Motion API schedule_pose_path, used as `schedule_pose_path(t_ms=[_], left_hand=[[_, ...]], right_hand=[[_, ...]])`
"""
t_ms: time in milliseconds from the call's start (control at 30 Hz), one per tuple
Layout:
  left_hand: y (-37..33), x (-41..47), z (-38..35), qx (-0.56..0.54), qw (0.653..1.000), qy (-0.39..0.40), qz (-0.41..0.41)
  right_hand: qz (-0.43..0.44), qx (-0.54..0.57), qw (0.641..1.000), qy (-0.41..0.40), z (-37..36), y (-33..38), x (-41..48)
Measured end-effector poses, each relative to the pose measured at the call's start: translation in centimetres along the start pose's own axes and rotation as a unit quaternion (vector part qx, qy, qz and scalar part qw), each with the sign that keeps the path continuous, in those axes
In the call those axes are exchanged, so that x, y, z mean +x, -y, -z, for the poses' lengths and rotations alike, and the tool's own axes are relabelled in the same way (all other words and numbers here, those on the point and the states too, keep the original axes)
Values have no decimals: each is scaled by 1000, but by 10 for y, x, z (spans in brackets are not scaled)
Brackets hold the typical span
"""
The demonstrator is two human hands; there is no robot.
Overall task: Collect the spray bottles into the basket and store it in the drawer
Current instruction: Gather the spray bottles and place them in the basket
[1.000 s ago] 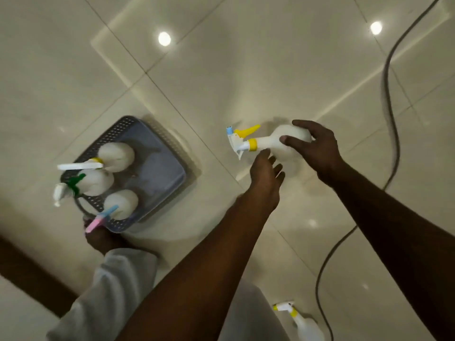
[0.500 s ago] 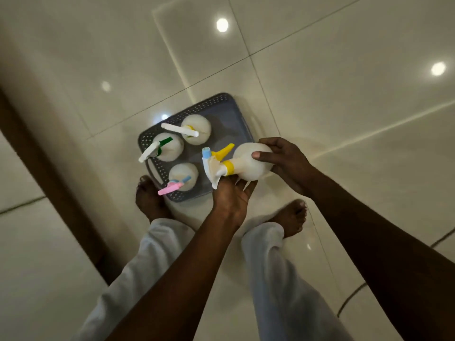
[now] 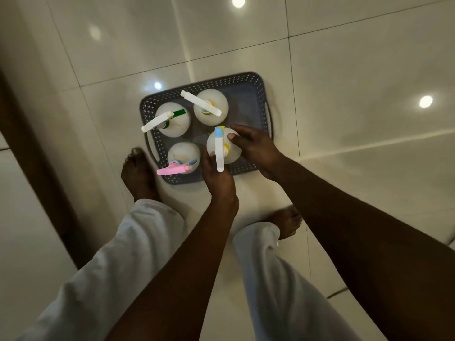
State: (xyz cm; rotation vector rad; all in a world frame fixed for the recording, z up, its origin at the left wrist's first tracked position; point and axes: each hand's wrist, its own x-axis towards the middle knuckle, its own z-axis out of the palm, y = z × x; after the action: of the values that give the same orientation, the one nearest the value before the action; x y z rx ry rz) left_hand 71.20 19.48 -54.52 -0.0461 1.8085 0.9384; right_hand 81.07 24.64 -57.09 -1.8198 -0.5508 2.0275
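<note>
The floor (image 3: 344, 70) is big, smooth, shiny tiles, pale cream, with thin lines between them and round spots of light on top. A dark brown strip (image 3: 37, 168) runs down the left side.

Two legs in soft white trousers (image 3: 138, 242) stand on the tiles with bare feet (image 3: 138, 173).

The basket (image 3: 157, 102) sits on the floor right in front of the feet. It is grey plastic, a box shape with round corners. Its walls are full of little holes, and it has a loop handle at each end.

The right hand (image 3: 256, 148) curls its thumb and fingers round the far right side of the blue-tipped bottle (image 3: 211, 145). The left hand (image 3: 218, 178) grips the near side, with its fingers bent up against it.

This bottle is round like a ball, white and smooth. It stands upright in the near right corner of the basket. I cannot tell if it touches the bottom. Its long white spray top has a blue tip and a yellow ring.

Three more round white bottles stand in the basket. The green-topped bottle (image 3: 177, 124) is far left, the white-topped bottle (image 3: 211, 112) is far right, and the pink-topped bottle (image 3: 183, 155) is near left.
</note>
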Motion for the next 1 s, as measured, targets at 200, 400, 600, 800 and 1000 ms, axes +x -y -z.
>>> schedule_pose_path(t_ms=[200,400,600,800,1000], left_hand=[[13,30,11,6,999,-11,42],[18,43,17,6,998,-10,55],[20,50,29,27,998,11,64],[8,29,43,-6,996,-19,88],[-38,-19,68,51,987,-27,152]], right_hand=[[-11,-26,1000,0,-13,-20,27],[-11,-29,999,-6,-24,-23,33],[-12,-36,999,-11,-27,-19,30],[-9,-54,998,-36,-31,-9,0],[-23,-38,995,-92,-36,20,-73]])
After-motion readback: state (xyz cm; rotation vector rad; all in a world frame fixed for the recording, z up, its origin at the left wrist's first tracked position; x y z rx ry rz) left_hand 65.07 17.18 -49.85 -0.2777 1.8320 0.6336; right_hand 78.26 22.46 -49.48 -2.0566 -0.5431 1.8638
